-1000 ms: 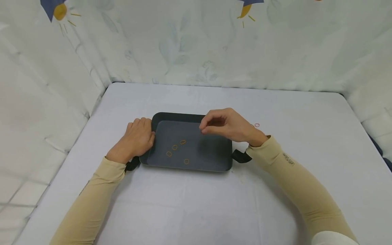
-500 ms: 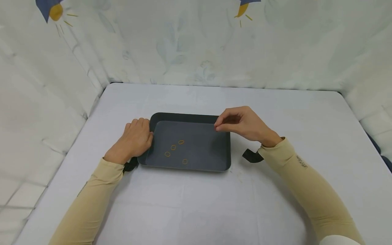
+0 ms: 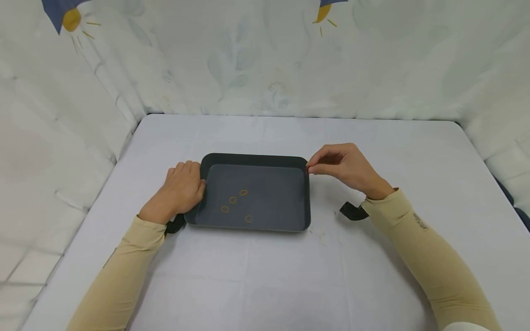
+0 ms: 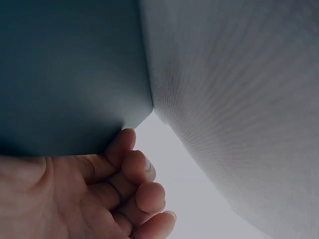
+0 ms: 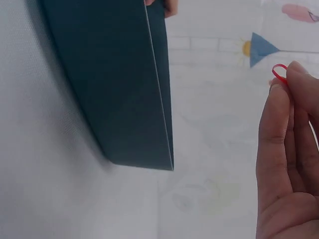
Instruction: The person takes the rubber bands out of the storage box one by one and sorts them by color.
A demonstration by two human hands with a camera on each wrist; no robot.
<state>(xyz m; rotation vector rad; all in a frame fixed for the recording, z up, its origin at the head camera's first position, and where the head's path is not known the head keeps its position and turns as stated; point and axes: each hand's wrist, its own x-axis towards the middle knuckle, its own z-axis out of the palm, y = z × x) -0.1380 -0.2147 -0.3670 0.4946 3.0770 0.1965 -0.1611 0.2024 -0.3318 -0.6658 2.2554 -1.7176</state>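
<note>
In the head view a dark grey rectangular tray (image 3: 265, 197) lies on the white table. My left hand (image 3: 181, 188) grips its left edge; in the left wrist view the curled fingers (image 4: 142, 196) lie against the outer wall. Several yellow rubber bands (image 3: 233, 200) are scattered over the left half of the tray's floor. Beside the tray's far right corner, my right hand (image 3: 345, 168) is raised, thumb and forefinger together. The right wrist view shows a small red rubber band (image 5: 279, 72) pinched between those fingertips, its loop sticking out.
A white cloth covers the table (image 3: 265, 280). Pale patterned curtains (image 3: 265, 59) hang behind the table's back edge and on both sides. Black straps (image 3: 354, 211) sit at the wrists below tan sleeves (image 3: 426, 248).
My right hand has moved rightward from above the tray to its right edge. Red rings seen on the table beyond the right wrist are out of sight now. The left hand stays on the tray.
</note>
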